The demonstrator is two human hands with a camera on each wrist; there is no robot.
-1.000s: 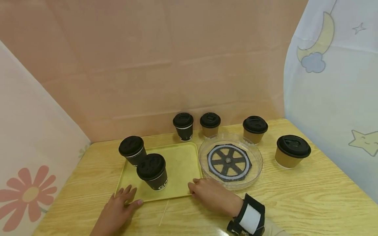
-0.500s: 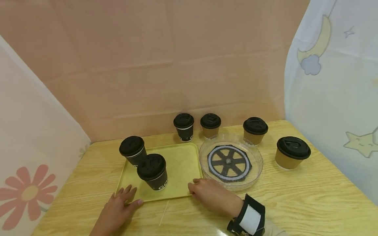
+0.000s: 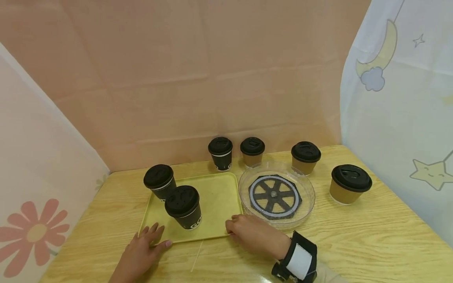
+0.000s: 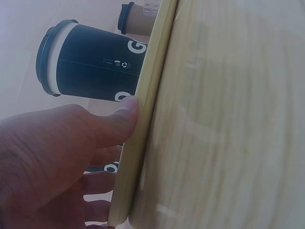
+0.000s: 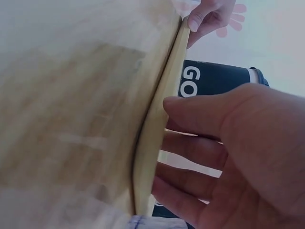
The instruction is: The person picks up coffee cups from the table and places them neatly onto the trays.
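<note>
A yellow tray [image 3: 216,200] lies on the table, with two black lidded paper coffee cups on its left part: a nearer cup [image 3: 185,208] and one behind it, another cup [image 3: 161,182]. My left hand [image 3: 143,249] rests at the tray's front left corner, its fingers spread. In the left wrist view its thumb [image 4: 125,114] touches the tray's front rim. At the front right corner is my right hand [image 3: 256,232]. The right wrist view shows that thumb [image 5: 190,109] against the front rim, with the fingers fairly straight along the tray's side.
Right of the tray sits a clear round dish [image 3: 311,196] with a black spoked wheel pattern [image 3: 273,193]. Behind stand a black cup [image 3: 221,157] and a brown cup [image 3: 252,153]. Further right are another brown cup [image 3: 305,161] and a wider brown cup [image 3: 348,186]. Cloth [image 3: 212,78] hangs behind the table.
The head view has shifted very slightly. Both hands, the tray and the cups stay where they were.
</note>
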